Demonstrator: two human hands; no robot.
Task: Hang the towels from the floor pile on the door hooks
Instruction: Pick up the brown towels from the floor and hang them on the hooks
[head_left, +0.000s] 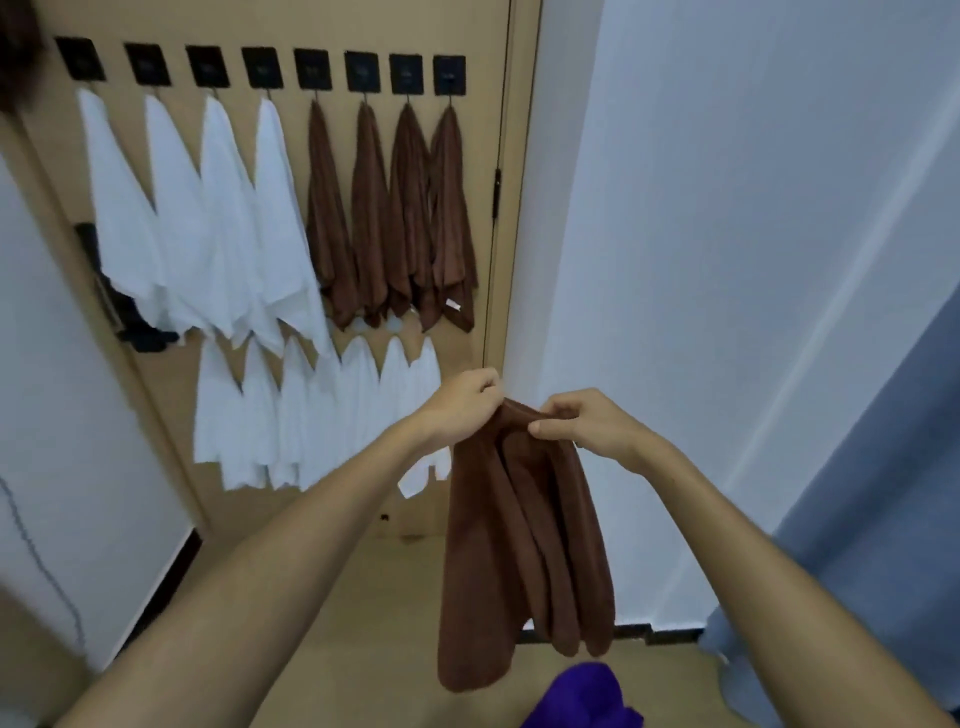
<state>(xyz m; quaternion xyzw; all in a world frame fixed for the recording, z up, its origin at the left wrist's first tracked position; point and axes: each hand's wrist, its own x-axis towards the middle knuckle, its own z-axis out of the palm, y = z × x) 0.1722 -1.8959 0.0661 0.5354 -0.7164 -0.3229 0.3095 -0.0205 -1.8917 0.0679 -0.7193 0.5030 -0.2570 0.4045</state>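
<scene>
The brown towel (524, 545) is hanging in mid-air in front of the door (467, 31), its top edge bunched between both hands while the rest is drooping in soft folds. The left hand (462, 402) is pinching one side of that gathered edge, and the right hand (582, 421) is pinching the other with thumb and fingers; each grip is closed on cloth. It looks light, limp and plush, so holding it by a small gathered corner or loop should suit a hook. Beyond it, white towels (197, 223) and brown towels (395, 218) are hanging from black hooks (311, 70). A purple towel (582, 696) is lying on the floor (337, 623) below.
</scene>
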